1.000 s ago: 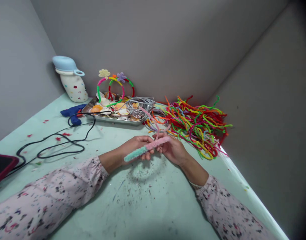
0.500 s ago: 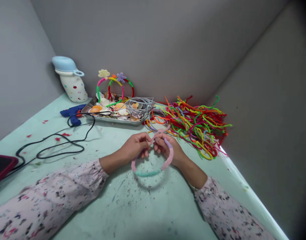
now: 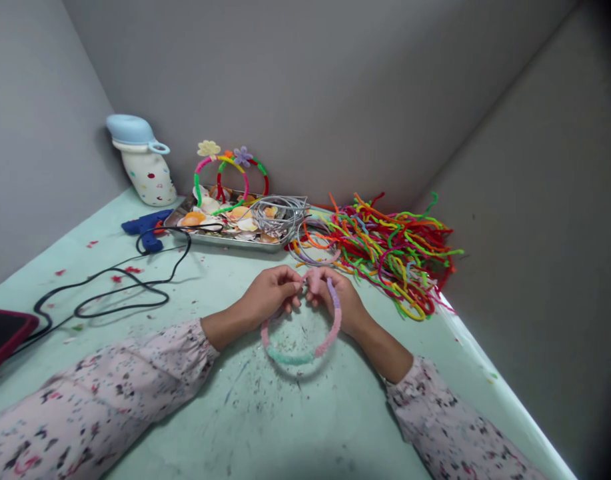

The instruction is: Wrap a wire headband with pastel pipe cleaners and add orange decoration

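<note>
A ring wrapped in fuzzy pipe cleaner (image 3: 291,359), banded teal, pink and lilac, hangs between my hands just above the table. My left hand (image 3: 271,293) is closed in a pinch on the ring's upper left end. My right hand (image 3: 336,299) pinches a loose pink pipe cleaner (image 3: 314,280) at the top of the ring, close to the left fingertips. The lilac part of the ring rests against the right fingers. Fingers hide the exact spot where strand and ring meet.
Behind my hands stands a metal tray (image 3: 225,244) with shells, coiled grey wire (image 3: 280,215) and two finished-looking flower hoops (image 3: 246,181). Loose pipe cleaners (image 3: 392,247) heap at right. At left are a blue glue gun (image 3: 148,227), its black cord (image 3: 120,305), a bottle (image 3: 148,173) and a red-edged device (image 3: 8,337).
The pink strand's free end, which stuck up behind my right hand, has come down beside the right fingertips. The ring has tilted and its bottom has shifted slightly left and down.
</note>
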`<state>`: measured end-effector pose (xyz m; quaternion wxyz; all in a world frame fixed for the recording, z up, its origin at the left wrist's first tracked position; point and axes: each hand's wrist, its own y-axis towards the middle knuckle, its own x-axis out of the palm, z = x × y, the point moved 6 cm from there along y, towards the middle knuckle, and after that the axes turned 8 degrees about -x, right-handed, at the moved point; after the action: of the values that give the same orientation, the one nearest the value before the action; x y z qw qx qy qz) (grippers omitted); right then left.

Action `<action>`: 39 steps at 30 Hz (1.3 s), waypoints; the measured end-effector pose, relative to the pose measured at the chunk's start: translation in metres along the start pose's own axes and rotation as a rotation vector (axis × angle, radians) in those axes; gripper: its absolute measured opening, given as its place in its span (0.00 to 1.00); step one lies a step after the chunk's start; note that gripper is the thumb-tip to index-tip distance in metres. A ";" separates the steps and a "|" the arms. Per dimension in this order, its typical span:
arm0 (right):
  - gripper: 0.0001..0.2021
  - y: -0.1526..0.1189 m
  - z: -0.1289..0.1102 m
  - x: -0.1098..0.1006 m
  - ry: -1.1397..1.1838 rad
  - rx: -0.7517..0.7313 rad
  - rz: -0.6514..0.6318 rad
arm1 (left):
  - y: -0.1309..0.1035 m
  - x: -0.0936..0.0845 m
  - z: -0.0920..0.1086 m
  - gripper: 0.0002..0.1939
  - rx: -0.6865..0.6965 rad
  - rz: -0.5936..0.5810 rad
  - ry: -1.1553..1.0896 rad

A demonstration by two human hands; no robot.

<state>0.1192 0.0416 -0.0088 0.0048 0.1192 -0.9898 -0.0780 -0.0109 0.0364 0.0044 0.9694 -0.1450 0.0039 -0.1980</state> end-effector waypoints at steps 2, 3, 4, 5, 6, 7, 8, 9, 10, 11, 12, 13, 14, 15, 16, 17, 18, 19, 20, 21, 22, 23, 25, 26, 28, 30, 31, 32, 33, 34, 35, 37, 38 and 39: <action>0.11 -0.001 -0.007 0.003 -0.049 -0.039 -0.009 | 0.001 0.000 -0.001 0.03 0.010 -0.001 -0.009; 0.11 -0.002 -0.010 0.004 -0.068 -0.065 -0.013 | 0.002 -0.001 -0.002 0.04 0.011 -0.003 -0.006; 0.11 -0.002 -0.013 0.006 -0.084 -0.089 -0.017 | 0.002 -0.001 -0.003 0.04 0.008 -0.007 0.002; 0.10 -0.002 -0.016 0.006 -0.098 -0.108 -0.018 | 0.003 -0.001 -0.005 0.05 0.007 -0.010 0.016; 0.10 -0.002 -0.017 0.007 -0.111 -0.123 -0.018 | 0.004 -0.001 -0.006 0.06 0.005 -0.014 0.038; 0.09 -0.002 -0.018 0.007 -0.121 -0.133 -0.017 | 0.004 -0.001 -0.007 0.06 0.012 -0.011 0.055; 0.09 -0.002 -0.018 0.007 -0.129 -0.139 -0.019 | 0.005 -0.002 -0.008 0.07 0.025 -0.005 0.079; 0.09 -0.002 -0.017 0.006 -0.141 -0.145 -0.021 | 0.005 -0.002 -0.008 0.07 0.034 0.003 0.098; 0.09 -0.001 -0.017 0.005 -0.154 -0.154 -0.025 | 0.005 -0.002 -0.008 0.06 0.043 0.003 0.116; 0.10 -0.001 -0.017 0.005 -0.171 -0.166 -0.034 | 0.005 -0.002 -0.007 0.06 0.046 -0.003 0.135; 0.10 -0.001 -0.017 0.005 -0.186 -0.178 -0.042 | 0.005 -0.001 -0.007 0.06 0.044 -0.012 0.155; 0.11 -0.001 -0.016 0.004 -0.195 -0.187 -0.047 | 0.005 0.000 -0.007 0.06 0.036 -0.024 0.175; 0.11 -0.001 -0.016 0.004 -0.200 -0.192 -0.051 | 0.005 0.000 -0.006 0.06 0.026 -0.034 0.195; 0.11 -0.001 -0.015 0.004 -0.205 -0.194 -0.058 | 0.005 0.001 -0.006 0.06 0.014 -0.042 0.214; 0.10 -0.001 -0.015 0.004 -0.212 -0.195 -0.064 | 0.005 0.001 -0.006 0.07 0.002 -0.048 0.230; 0.10 -0.002 -0.016 0.004 -0.220 -0.200 -0.066 | 0.004 0.001 -0.006 0.07 -0.009 -0.051 0.244; 0.09 -0.002 -0.017 0.004 -0.232 -0.212 -0.068 | 0.004 0.001 -0.006 0.06 -0.015 -0.054 0.253; 0.09 -0.002 -0.019 0.005 -0.248 -0.227 -0.074 | 0.003 0.002 -0.006 0.06 -0.018 -0.056 0.261; 0.09 -0.003 -0.021 0.005 -0.262 -0.245 -0.079 | 0.003 0.002 -0.005 0.06 -0.019 -0.053 0.267; 0.08 -0.003 -0.024 0.006 -0.269 -0.261 -0.082 | 0.002 0.002 -0.005 0.05 -0.019 -0.048 0.272; 0.08 -0.004 -0.026 0.007 -0.273 -0.272 -0.086 | 0.002 0.001 -0.005 0.05 -0.018 -0.041 0.276; 0.09 -0.004 -0.027 0.007 -0.277 -0.273 -0.091 | 0.002 0.002 -0.005 0.05 -0.018 -0.037 0.276; 0.09 -0.004 -0.027 0.007 -0.279 -0.256 -0.086 | 0.002 0.002 -0.004 0.05 -0.020 -0.031 0.268; 0.10 -0.003 -0.026 0.006 -0.273 -0.239 -0.074 | 0.002 0.002 -0.004 0.05 -0.025 -0.027 0.259; 0.11 -0.003 -0.022 0.005 -0.250 -0.188 -0.055 | 0.003 0.002 -0.004 0.05 -0.038 -0.023 0.233; 0.12 -0.002 -0.018 0.005 -0.203 -0.145 -0.051 | 0.004 0.002 -0.004 0.04 -0.050 -0.020 0.198; 0.13 -0.002 -0.017 0.005 -0.183 -0.131 -0.051 | 0.005 0.002 -0.005 0.04 -0.052 -0.022 0.181; 0.13 -0.002 -0.017 0.005 -0.171 -0.119 -0.048 | 0.006 0.001 -0.005 0.04 -0.051 -0.022 0.166; 0.13 -0.001 -0.017 0.005 -0.163 -0.106 -0.039 | 0.006 0.001 -0.005 0.05 -0.048 -0.023 0.156; 0.13 -0.001 -0.017 0.005 -0.159 -0.091 -0.028 | 0.007 0.000 -0.006 0.05 -0.045 -0.022 0.151; 0.14 -0.001 -0.017 0.004 -0.155 -0.075 -0.016 | 0.008 0.000 -0.007 0.05 -0.042 -0.024 0.149; 0.14 -0.001 -0.019 0.005 -0.148 -0.057 -0.007 | 0.008 0.000 -0.008 0.06 -0.039 -0.032 0.147; 0.13 -0.001 -0.020 0.005 -0.148 -0.060 -0.008 | 0.009 0.000 -0.008 0.06 -0.037 -0.039 0.145; 0.13 -0.001 -0.021 0.005 -0.156 -0.068 -0.009 | 0.008 0.000 -0.009 0.05 -0.036 -0.046 0.143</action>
<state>0.1150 0.0363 0.0117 -0.0685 0.1169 -0.9834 -0.1206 -0.0085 0.0415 -0.0063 0.9590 -0.1482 0.0734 -0.2300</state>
